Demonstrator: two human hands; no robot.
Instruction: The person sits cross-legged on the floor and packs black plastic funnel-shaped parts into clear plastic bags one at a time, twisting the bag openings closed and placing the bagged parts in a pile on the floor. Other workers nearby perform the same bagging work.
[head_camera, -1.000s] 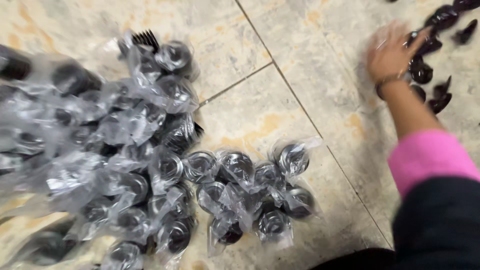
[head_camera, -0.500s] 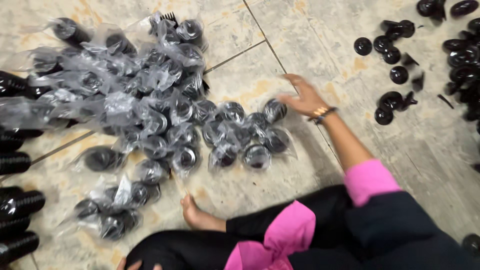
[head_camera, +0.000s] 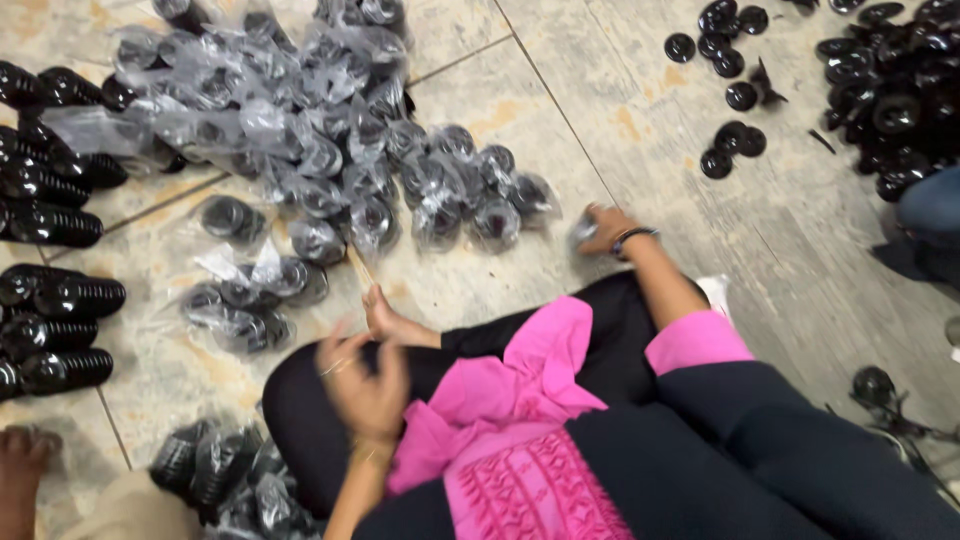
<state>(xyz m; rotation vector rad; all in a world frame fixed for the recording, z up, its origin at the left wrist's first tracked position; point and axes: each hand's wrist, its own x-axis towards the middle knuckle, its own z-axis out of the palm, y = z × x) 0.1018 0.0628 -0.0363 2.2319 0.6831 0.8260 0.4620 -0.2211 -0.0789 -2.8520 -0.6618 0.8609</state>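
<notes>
Your right hand (head_camera: 605, 228) has drawn back from the bagged black parts (head_camera: 440, 190) to the tile at about 1 o'clock from your knee, fingers curled on a small clear packet (head_camera: 583, 232). Your left hand (head_camera: 365, 385), blurred, hovers over your left knee at 8 o'clock; whether it holds anything, you cannot tell. Loose black caps (head_camera: 735, 95) lie at 2 o'clock.

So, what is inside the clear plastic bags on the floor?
Each clear bag holds a round black part. The overlapping bags hide their finer shape, and whatever lies lower in the heap.
</notes>
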